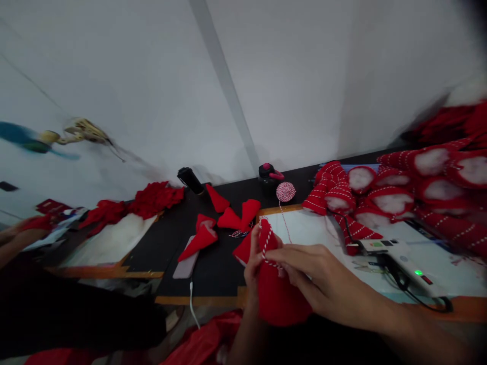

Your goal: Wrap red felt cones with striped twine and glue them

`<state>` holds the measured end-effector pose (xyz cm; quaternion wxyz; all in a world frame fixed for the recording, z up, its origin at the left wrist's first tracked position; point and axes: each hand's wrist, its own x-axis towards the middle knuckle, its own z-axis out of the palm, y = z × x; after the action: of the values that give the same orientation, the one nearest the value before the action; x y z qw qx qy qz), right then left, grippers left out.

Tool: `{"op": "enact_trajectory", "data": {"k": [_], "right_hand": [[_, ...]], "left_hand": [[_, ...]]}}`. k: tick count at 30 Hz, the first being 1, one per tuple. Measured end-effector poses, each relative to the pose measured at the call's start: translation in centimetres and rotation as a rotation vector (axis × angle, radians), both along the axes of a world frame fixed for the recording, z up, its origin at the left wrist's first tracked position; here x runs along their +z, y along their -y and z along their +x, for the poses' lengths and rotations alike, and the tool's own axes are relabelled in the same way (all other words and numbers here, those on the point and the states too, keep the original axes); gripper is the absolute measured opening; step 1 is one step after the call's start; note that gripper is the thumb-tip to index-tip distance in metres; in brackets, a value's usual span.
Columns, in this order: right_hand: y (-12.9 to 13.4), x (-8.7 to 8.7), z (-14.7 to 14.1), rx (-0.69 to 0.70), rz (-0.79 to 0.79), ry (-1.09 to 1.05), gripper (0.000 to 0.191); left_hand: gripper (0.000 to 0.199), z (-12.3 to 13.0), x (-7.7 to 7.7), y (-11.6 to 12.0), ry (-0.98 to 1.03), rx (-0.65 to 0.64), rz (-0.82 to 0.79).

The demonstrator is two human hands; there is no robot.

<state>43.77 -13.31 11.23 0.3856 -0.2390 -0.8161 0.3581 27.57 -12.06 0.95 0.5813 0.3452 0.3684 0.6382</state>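
Note:
My left hand holds a red fabric cone upright from its side, low in the view. My right hand comes in from the right, with its fingers pinching red-and-white twine wound around the cone's upper part. The twine runs back across a white sheet to a ball of twine. Several loose red fabric cones lie on the black table to the left of my hands. My fingers hide part of the held cone.
Red-and-white striped knit pieces with white stuffing are heaped at the right. A white device with a green light sits near them. A black bottle stands at the back. A co-worker's forearm reaches in at the left, near red fabric.

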Motion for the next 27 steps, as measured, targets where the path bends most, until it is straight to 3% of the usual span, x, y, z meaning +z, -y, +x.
{"op": "enact_trajectory", "data": {"k": [2,5,8,11,15,18,20,22,25,27], "right_hand": [[-0.5,-0.8,0.3,-0.077,-0.042,-0.012,0.029],[-1.2,-2.4,0.6,-0.220,-0.119,-0.007,0.017],[-1.7,-4.1,0.8,-0.302,-0.164,0.028,0.032],[-1.7,-5.3,1.1,-0.277,-0.237,0.018,0.047],[-1.3,-5.9,1.4,-0.159,-0.569,-0.136,0.040],[-0.9,-6.2,1.2,-0.176,-0.712,-0.249,0.049],[-0.8,-6.6,0.8,-0.211,-0.678,-0.232,0.063],[-0.7,-7.2,0.3,-0.271,-0.522,-0.126,0.076],[-1.1,-8.1,0.0,-0.422,-0.237,0.048,0.090],[-1.6,-8.7,0.0,-0.473,-0.148,0.107,0.098]], "left_hand": [[0.058,0.2,0.9,-0.2,-0.114,0.092,0.138],[0.043,0.6,1.2,-0.6,-0.347,0.262,0.309],[0.034,1.2,0.7,-0.9,-0.495,0.376,0.380],[0.029,1.7,0.2,-1.3,-0.564,0.418,0.402],[0.022,1.7,-0.4,-2.1,-0.665,0.495,0.412],[0.020,1.8,-0.8,-2.8,-0.702,0.549,0.427],[0.021,2.0,-0.7,-3.2,-0.669,0.566,0.424],[0.024,2.5,-0.3,-3.4,-0.587,0.545,0.380],[0.030,3.1,0.4,-3.5,-0.434,0.413,0.251],[0.031,3.3,0.6,-3.5,-0.354,0.305,0.175]]}}
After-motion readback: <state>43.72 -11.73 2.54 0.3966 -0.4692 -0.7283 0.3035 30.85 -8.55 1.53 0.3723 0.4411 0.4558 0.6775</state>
